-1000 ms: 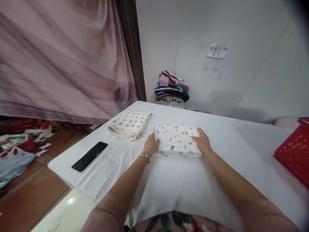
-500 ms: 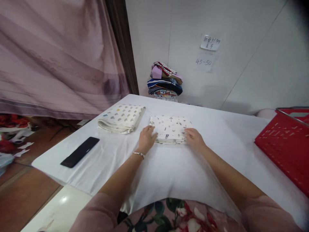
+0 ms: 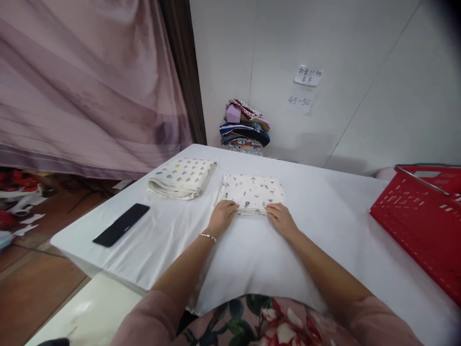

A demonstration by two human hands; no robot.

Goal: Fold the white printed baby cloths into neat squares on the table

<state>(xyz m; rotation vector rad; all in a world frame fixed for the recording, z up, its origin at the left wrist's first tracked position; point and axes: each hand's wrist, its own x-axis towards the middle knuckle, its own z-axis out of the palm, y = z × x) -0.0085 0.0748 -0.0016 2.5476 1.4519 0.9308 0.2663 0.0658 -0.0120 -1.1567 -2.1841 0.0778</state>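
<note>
A folded white cloth (image 3: 254,190) with small grey and dark printed figures lies flat on the white-covered table (image 3: 252,259) in front of me. My left hand (image 3: 224,214) grips its near left corner, thumb and fingers closed on the layered edge. At the near right corner my right hand (image 3: 281,217) pinches the same edge. Between the two hands the stacked layers of the fold show. Left of it rests another folded white cloth (image 3: 185,175) with a grey mushroom-like print, untouched.
A black phone-like flat object (image 3: 121,224) lies at the table's left. A red plastic basket (image 3: 418,216) with a metal handle stands at the right. Behind the table, folded textiles (image 3: 245,127) are stacked by the wall (image 3: 324,38). A pink curtain (image 3: 90,86) hangs at the left.
Both hands have moved to the near corners of the printed cloth and closed on its edge; the right hand came inward from the right side. The view has shifted slightly.
</note>
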